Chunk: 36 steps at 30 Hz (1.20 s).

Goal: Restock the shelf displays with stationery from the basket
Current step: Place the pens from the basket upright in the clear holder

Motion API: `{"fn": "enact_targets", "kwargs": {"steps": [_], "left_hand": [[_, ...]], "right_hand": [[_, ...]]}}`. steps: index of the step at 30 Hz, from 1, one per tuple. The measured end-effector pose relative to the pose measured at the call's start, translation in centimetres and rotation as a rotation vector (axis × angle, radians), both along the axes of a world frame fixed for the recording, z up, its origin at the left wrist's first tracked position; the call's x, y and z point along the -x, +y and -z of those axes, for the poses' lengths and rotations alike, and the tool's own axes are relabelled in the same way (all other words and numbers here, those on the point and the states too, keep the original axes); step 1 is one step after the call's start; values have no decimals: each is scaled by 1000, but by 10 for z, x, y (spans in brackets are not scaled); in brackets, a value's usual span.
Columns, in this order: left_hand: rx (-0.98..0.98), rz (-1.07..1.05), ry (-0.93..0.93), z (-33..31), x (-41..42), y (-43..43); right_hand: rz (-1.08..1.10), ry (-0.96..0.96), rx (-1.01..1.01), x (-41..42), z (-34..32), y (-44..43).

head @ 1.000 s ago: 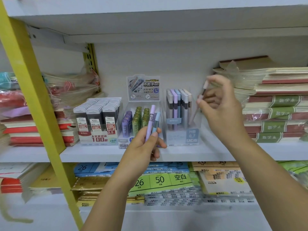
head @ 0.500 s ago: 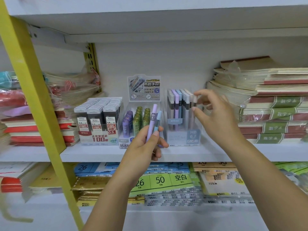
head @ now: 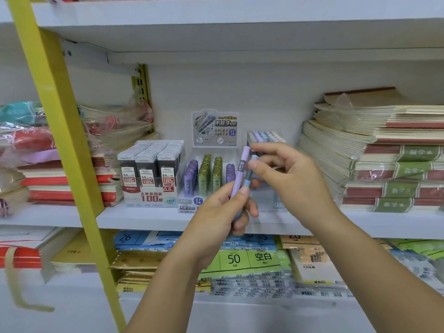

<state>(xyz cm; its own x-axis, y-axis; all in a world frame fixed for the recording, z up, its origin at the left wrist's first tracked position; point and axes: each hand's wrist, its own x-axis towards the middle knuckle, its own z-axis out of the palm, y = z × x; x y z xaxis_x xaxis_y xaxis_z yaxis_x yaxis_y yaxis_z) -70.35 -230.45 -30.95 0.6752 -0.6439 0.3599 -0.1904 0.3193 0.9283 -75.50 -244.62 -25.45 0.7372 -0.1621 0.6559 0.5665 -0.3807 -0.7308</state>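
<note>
While gripped by the left hand (head: 219, 213), the blue pencil (head: 248, 176) was pinched.
Top was held between right hand (head: 298, 181) thumb and forefinger; purple pencil (head: 241, 171) was gripped just left of them.

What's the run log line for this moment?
left hand holds purple pencil, blue pencil | right hand pinches blue pencil top | pencil display behind

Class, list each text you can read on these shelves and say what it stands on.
"HB 0.7": purple pencil in the left hand.
"100", "HB 0.5": grey lead box.
"不脏手铅芯", "0.7 2B": middle display box.
"50", "空白": green pack.
"26": blue pack.
Too blurred to read: blue pencil label, notebook bands, small print.
</note>
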Motion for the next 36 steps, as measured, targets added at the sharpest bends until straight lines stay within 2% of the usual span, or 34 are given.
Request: {"fn": "enact_targets", "kwargs": {"steps": [3,7,9,12,14,16,18,20,23,29,36], "left_hand": [[-32,-8,-11,1,1,2],[-126,-70,-37,3,-2,8],[-125,-88,-33,4,-3,9],[-109,-111,-32,5,-5,7],[-104,-134,-30,5,-5,6],[-107,-172,-23,5,-5,5],[-99,-200,-2,4,-6,6],[-81,-206,18,3,-5,6],[-68,-217,13,2,-5,6],[-84,-238,-45,3,-5,8],[-90,-232,-58,5,-6,8]], "right_hand": [[76,-48,-13,1,-2,-5],[110,-118,-158,3,-8,-16],[53,-63,-198,3,-11,-19],[-28,34,-156,1,-8,-19],[17,-33,-164,1,-10,-18],[108,-183,-196,4,-16,-22],[214,-334,-141,9,-22,-30],[301,-397,-8,11,-25,-37],[394,-356,168,5,-19,-44],[456,-245,334,-11,0,-44],[474,-196,338,-16,3,-43]]}}
